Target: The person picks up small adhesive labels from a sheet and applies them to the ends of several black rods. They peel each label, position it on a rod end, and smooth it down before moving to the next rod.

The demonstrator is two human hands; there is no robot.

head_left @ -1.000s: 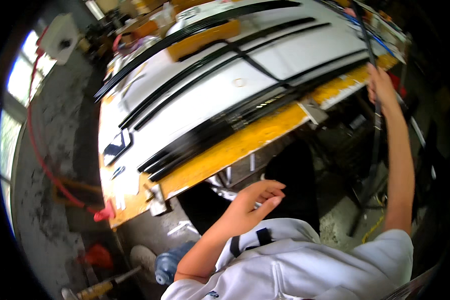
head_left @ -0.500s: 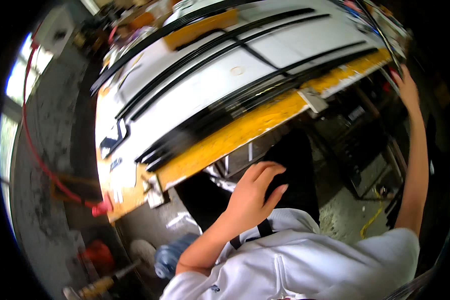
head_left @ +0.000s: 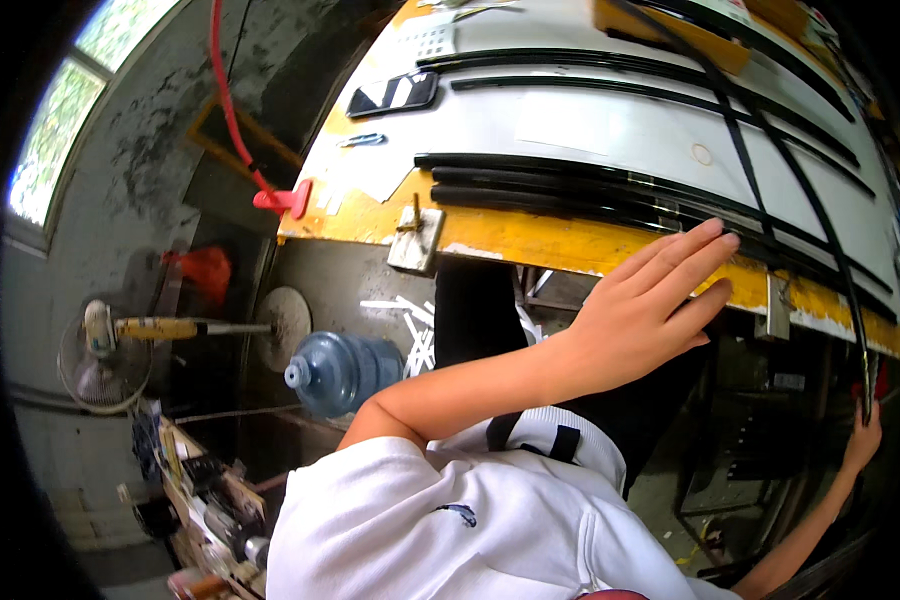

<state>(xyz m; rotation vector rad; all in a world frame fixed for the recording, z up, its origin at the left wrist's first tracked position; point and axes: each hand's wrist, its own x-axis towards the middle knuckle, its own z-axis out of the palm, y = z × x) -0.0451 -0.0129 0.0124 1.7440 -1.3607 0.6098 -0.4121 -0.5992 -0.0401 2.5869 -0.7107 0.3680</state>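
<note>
My left hand (head_left: pixel 655 305) is stretched out with its fingers apart over the yellow front edge of the worktable (head_left: pixel 560 245). Nothing is in it, and its fingertips are close to a bundle of glossy black strips (head_left: pixel 530 190) along that edge. Low at the far right, my right hand (head_left: pixel 861 440) is closed round the end of a long, thin black strip (head_left: pixel 828 228). This strip bends up and across the table's right part. More black strips (head_left: pixel 640 68) lie further back on the white tabletop.
A phone (head_left: pixel 393 95) lies at the table's left. Metal blocks (head_left: pixel 416 240) are fixed to the front edge. A red hose (head_left: pixel 222 90) hangs to a red tool (head_left: pixel 288 199) at the corner. On the floor lie a blue water bottle (head_left: pixel 342 372) and white scraps (head_left: pixel 417 325); a fan (head_left: pixel 100 355) stands left.
The view has swung left, bringing the fan and bottle into sight. My left hand has gone from before my body out to the table edge. My right hand appears lower in the picture.
</note>
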